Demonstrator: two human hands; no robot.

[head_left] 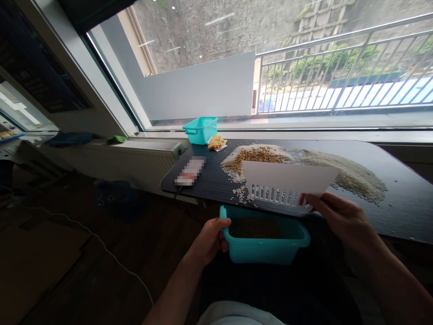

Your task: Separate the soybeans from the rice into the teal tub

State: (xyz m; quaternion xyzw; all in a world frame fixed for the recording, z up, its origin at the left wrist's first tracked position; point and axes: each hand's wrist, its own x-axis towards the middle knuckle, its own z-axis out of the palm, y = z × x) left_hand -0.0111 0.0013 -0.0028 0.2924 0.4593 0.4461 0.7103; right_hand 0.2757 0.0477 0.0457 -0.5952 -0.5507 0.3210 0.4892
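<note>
My left hand (211, 238) grips the left rim of a teal plastic bin (264, 250), just below the table's front edge. Small greenish-brown grains or beans (255, 227) lie inside it. My right hand (338, 210) pinches the lower right corner of a white slotted plastic piece (287, 176), near a red mark on it. That piece is tilted over the table edge, its row of slots at the bottom. Behind it spreads a pile of white grains mixed with golden-brown beans (260, 154). To the right lies a larger heap of pale rice-like grains (355, 176).
A second teal bin (201, 131) stands at the table's back left, beside some yellowish food on white paper (217, 142). A blurred-out flat object (191, 171) with a cable lies on the dark table (406, 203). A radiator (149, 158) and window border the table.
</note>
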